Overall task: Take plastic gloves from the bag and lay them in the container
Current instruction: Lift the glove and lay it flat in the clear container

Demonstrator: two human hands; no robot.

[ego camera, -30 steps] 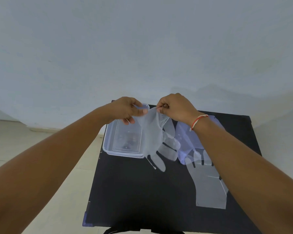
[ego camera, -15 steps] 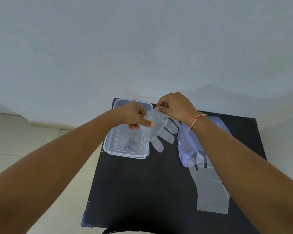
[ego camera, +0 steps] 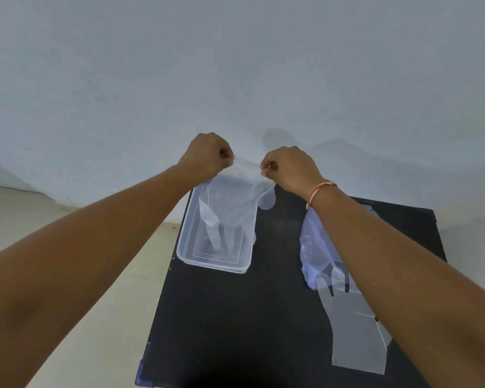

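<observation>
Left hand and right hand are each pinching the held glove's cuff, fingers curled tight. It's hanging into the clear container. At 3 o'clock: bag and 1 flat glove lying on the black table, right forearm partly covering both.

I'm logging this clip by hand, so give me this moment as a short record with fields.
left hand: pinches one cuff corner of the held glove
right hand: pinches the other cuff corner
held glove: hangs stretched over the container, fingers down inside
bag: on the black table, under the right forearm
second glove: flat on the table, next to the bag
</observation>
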